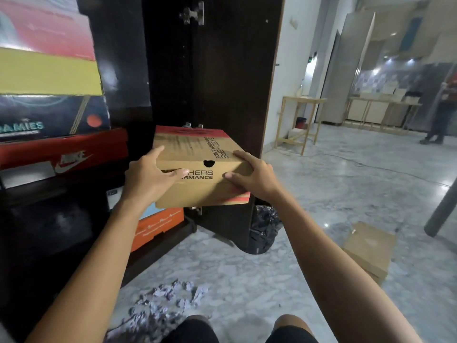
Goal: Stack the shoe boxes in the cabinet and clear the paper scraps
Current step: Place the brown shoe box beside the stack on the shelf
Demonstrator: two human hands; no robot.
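Observation:
I hold a brown Skechers shoe box with red ends in the air in front of the dark cabinet. My left hand grips its near left corner, thumb on the front face. My right hand grips its near right corner, fingers over the lid. On the cabinet's upper shelf sits a stack: a red Nike box, a dark box, a yellow box and a red-pink box. An orange box lies on the lower shelf. Crumpled paper scraps litter the floor near my knees.
The cabinet door stands open just behind the box. A black plastic bag lies at the door's foot. A brown cardboard box lies on the marble floor at right, near a grey table leg. A person stands far right.

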